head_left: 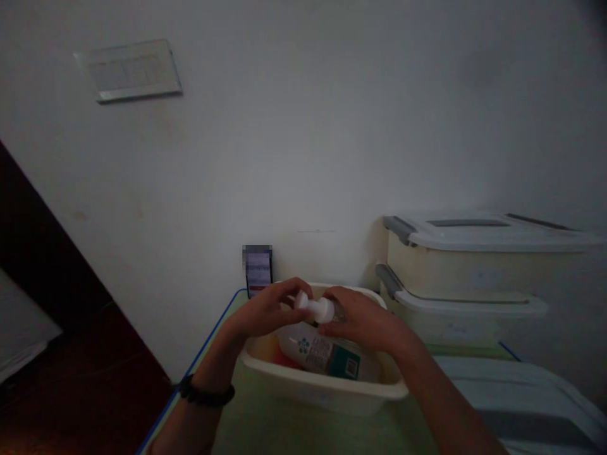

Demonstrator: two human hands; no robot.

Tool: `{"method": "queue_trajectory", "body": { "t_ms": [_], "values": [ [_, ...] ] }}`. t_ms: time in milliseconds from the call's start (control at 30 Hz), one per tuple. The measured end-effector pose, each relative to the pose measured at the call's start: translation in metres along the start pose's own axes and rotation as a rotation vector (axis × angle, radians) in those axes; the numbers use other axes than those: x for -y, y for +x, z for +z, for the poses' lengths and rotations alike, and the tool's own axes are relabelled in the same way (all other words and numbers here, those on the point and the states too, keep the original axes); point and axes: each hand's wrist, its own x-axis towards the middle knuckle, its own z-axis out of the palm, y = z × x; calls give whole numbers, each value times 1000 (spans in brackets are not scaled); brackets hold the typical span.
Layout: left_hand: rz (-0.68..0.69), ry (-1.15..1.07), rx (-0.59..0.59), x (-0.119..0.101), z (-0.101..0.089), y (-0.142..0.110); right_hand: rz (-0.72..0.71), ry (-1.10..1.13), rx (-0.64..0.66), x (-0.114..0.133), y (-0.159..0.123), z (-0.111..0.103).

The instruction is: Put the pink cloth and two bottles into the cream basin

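Over a white plastic bin (327, 378), my left hand (268, 309) pinches the nozzle end of a white pump top (313, 306). My right hand (365, 319) wraps round the body of the small pump bottle (338, 311), close below the white collar. The bottle lies tilted sideways between my hands, and most of its body is hidden by my right fingers. Below, inside the bin, a large white bottle (315, 351) with a green and white label lies on its side. Something orange-red (284, 359) shows beside it at the left.
A phone (259, 272) leans against the wall behind the bin. Two lidded storage boxes (474, 272) are stacked at the right. A loose lid (516, 392) lies in front of them. The green table (256, 423) has a blue edge at the left.
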Motion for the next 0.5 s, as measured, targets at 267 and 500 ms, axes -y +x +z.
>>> {"method": "queue_trajectory", "body": {
  "t_ms": [267,500],
  "values": [
    [100,7,51,6,-1,1,-27,-4,51,-3,5,0],
    [-58,-47,-17,9,-1,4,-25,1,83,-4,6,-1]
  ]
}}
